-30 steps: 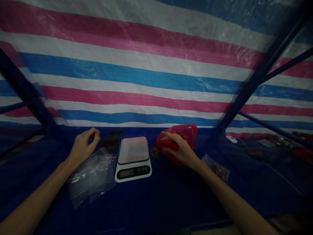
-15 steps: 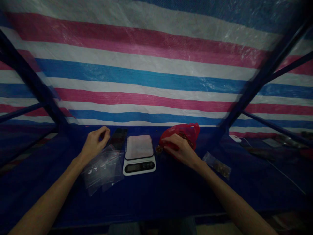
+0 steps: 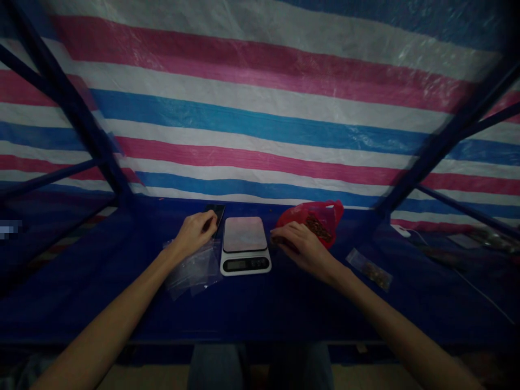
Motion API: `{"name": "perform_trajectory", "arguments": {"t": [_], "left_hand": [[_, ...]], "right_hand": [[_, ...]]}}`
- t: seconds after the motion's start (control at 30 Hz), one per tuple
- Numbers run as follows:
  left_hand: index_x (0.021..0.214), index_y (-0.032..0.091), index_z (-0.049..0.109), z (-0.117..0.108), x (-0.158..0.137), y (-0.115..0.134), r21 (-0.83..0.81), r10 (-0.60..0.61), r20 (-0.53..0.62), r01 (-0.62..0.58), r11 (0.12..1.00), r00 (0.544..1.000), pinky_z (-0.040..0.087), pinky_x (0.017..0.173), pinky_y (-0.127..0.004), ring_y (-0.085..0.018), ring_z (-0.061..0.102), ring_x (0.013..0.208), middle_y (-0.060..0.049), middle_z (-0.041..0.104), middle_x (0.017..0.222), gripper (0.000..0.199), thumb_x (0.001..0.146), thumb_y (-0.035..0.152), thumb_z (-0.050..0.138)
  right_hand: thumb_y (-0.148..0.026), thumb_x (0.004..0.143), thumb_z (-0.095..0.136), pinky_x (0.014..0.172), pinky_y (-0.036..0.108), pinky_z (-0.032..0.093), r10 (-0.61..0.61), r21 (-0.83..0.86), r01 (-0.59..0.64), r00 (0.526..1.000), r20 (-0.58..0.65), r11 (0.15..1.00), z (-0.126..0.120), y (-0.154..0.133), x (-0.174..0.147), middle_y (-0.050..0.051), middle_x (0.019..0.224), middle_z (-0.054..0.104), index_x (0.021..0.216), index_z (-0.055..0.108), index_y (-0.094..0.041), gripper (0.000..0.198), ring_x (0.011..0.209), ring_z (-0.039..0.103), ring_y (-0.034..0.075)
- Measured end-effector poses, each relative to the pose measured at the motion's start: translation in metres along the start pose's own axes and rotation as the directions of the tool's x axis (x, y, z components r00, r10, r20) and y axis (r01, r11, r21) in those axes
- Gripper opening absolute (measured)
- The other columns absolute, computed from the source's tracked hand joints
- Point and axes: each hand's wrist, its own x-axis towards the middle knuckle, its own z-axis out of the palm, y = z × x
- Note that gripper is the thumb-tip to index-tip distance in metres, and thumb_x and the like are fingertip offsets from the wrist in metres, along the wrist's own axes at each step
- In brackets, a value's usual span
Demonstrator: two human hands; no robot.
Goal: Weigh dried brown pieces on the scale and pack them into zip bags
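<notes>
My left hand (image 3: pixel 197 229), its fingers curled together, hovers over the clear zip bags (image 3: pixel 193 271) and the near end of a dark flat phone-like object (image 3: pixel 219 209). Whatever its fingertips pinch, if anything, is hidden. Just right of the digital kitchen scale (image 3: pixel 245 235), my right hand (image 3: pixel 300 245) has its fingers bent down and closed; what lies in them is too dark to name. The scale's pale platform holds nothing. Behind my right hand lies an open red plastic bag (image 3: pixel 298 213) with small brown pieces (image 3: pixel 317 227) inside.
A filled clear zip bag (image 3: pixel 370 269) of small brownish pieces lies right of my right forearm. Blue metal posts (image 3: pixel 439 146) flank the blue tabletop (image 3: pixel 252 309), with a striped sheet (image 3: pixel 260 119) behind. At the far right are a white plug-like piece (image 3: pixel 400 231) and its cable.
My left hand has come right and lower, toward the dark flat object and the bags. My right hand now covers the small brown heap beside the scale. The view has shifted slightly.
</notes>
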Motion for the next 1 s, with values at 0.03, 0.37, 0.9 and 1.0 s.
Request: {"name": "perform_trajectory", "arguments": {"t": [0.03, 0.37, 0.9, 1.0], "left_hand": [[0.079, 0.019, 0.055, 0.000, 0.000, 0.001, 0.007, 0.006, -0.003, -0.006, 1.000, 1.000, 0.036, 0.063, -0.026, -0.014, 0.053, 0.061, 0.001, 0.056, 0.067, 0.022, 0.096, 0.027, 0.044], [0.081, 0.019, 0.056, -0.007, -0.001, -0.004, 0.011, -0.018, -0.021, 0.018, 1.000, 1.000, 0.035, 0.064, -0.027, -0.014, 0.053, 0.063, 0.001, 0.057, 0.068, 0.020, 0.096, 0.025, 0.045], [0.081, 0.020, 0.055, -0.006, -0.001, -0.013, -0.009, -0.084, -0.020, 0.084, 0.996, 0.996, 0.037, 0.065, -0.028, -0.015, 0.056, 0.064, 0.001, 0.060, 0.071, 0.020, 0.095, 0.029, 0.044], [0.080, 0.020, 0.055, -0.008, -0.001, -0.011, -0.012, -0.074, -0.028, 0.073, 0.997, 0.997, 0.037, 0.064, -0.027, -0.014, 0.055, 0.063, 0.001, 0.059, 0.070, 0.022, 0.096, 0.030, 0.044]], "right_hand": [[-0.004, 0.093, 0.051, 0.090, 0.039, 0.046, -0.013, 0.017, 0.013, 1.000, 0.020, 1.000, -0.001, -0.002, 0.000, 0.009, 0.114, 0.070, 0.119, 0.065, -0.022, 0.034, 0.105, 0.061, 0.023], [0.000, 0.089, 0.048, 0.085, 0.036, 0.038, -0.042, -0.014, 0.046, 0.970, 0.238, 0.999, 0.032, -0.011, -0.013, 0.008, 0.099, 0.072, 0.110, 0.070, -0.018, 0.035, 0.094, 0.059, 0.021], [-0.028, 0.087, 0.073, 0.100, 0.044, 0.044, 0.193, -0.036, -0.190, 0.959, 0.205, 0.981, 0.017, 0.041, 0.018, 0.013, 0.132, 0.065, 0.148, 0.047, -0.022, 0.066, 0.118, 0.059, 0.030], [-0.027, 0.087, 0.075, 0.099, 0.044, 0.047, 0.215, -0.009, -0.218, 0.953, 0.215, 0.976, 0.023, 0.046, 0.017, 0.013, 0.125, 0.068, 0.150, 0.044, -0.023, 0.070, 0.114, 0.063, 0.028]]}}
